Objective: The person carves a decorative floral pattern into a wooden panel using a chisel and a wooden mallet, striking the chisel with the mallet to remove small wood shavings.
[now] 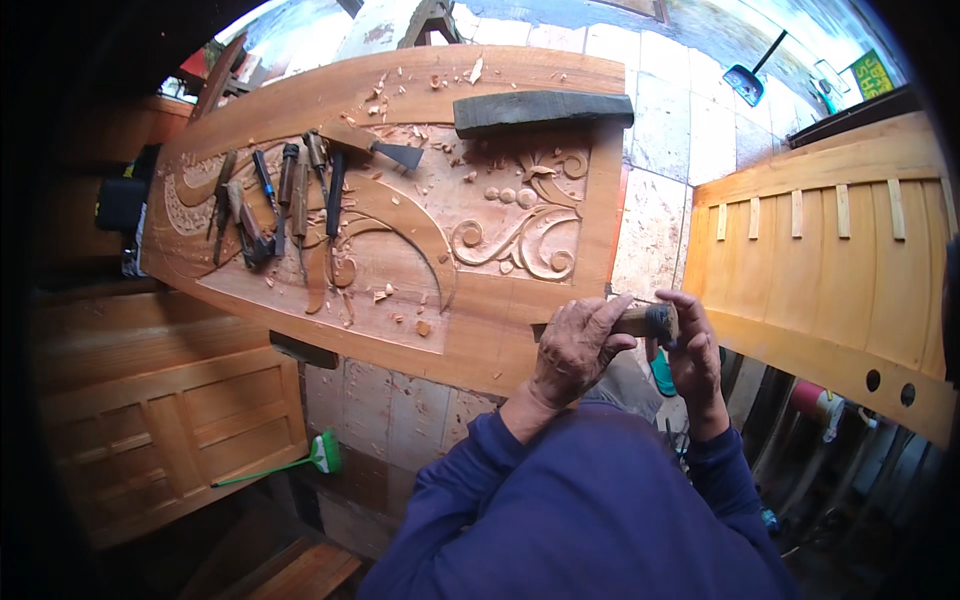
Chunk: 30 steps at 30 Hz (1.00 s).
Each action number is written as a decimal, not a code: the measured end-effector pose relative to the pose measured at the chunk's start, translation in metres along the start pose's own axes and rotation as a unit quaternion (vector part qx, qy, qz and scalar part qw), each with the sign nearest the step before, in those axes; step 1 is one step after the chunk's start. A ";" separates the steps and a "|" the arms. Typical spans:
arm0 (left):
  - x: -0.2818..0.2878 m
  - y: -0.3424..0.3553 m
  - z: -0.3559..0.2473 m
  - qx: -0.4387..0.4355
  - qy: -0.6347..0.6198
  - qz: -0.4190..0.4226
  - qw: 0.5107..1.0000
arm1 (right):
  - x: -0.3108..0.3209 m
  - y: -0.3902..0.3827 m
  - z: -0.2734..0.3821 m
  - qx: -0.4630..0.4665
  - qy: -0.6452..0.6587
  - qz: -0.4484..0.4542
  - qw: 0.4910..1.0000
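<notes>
My left hand (572, 350) is closed around the wooden handle of a chisel (632, 322), held level over the near right edge of a carved wooden panel (490, 345). A dark tip, seemingly its blade, pokes out left of that hand; most of the metal is hidden. Dark wrapping circles the handle's right end. There my right hand (697, 362) curls its fingers and thumb about the wrapped end. Scrolls and leaves (530, 235) are carved in relief on the panel. Several chisels and gouges (290, 190) lie together on its left half, beside a scraper with a broad blade (398, 154).
A long dark block (543, 113) rests on the panel's far right. Wood shavings (384, 292) are scattered over the carving. A slatted wooden door (815, 235) stands at right, another panelled door (190, 435) at lower left with a green broom (325, 452). Pale tiles (655, 150) cover the floor.
</notes>
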State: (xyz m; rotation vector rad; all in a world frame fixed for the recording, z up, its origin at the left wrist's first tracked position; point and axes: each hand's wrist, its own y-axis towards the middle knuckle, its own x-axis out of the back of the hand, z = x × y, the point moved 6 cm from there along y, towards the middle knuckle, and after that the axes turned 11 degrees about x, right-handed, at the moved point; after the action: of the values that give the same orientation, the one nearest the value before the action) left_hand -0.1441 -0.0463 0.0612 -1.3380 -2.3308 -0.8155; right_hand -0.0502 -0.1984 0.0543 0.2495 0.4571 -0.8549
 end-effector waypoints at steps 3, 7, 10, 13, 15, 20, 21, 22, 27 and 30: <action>0.012 0.002 0.021 0.131 -0.108 -0.024 0.985 | 0.018 0.046 0.004 0.028 -0.226 -0.018 0.974; 0.048 0.012 0.064 0.228 -0.284 -0.122 0.924 | -0.012 0.190 0.017 0.372 -0.542 0.111 0.745; 0.084 0.029 0.080 0.322 -0.223 -0.200 0.898 | -0.019 0.281 -0.014 0.236 -0.725 0.174 0.623; 0.099 0.020 0.096 0.386 -0.267 -0.187 0.863 | -0.028 0.314 -0.043 0.185 -0.731 0.273 0.598; 0.094 0.023 0.098 0.402 -0.261 -0.156 0.864 | -0.018 0.321 -0.051 0.233 -0.718 0.278 0.594; 0.095 0.047 0.114 0.406 -0.327 -0.116 0.845 | -0.028 0.278 -0.008 0.258 -0.653 0.200 0.683; 0.092 0.059 0.117 0.408 -0.330 -0.111 0.844 | -0.020 0.267 0.001 0.272 -0.625 0.157 0.715; 0.087 0.073 0.120 0.397 -0.335 -0.087 0.850 | -0.010 0.258 0.006 0.225 -0.576 0.120 0.777; 0.062 0.113 0.145 0.371 -0.369 -0.017 0.852 | 0.042 0.212 0.012 0.110 -0.347 -0.037 0.930; 0.052 0.117 0.156 0.364 -0.380 0.015 0.850 | 0.046 0.189 0.036 0.123 -0.416 -0.090 0.896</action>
State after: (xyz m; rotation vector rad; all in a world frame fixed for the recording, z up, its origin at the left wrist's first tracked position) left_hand -0.0697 0.1317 0.0042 -1.4423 -2.6796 0.7388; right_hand 0.1318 -0.1229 0.0695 0.0526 -0.4433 -1.1112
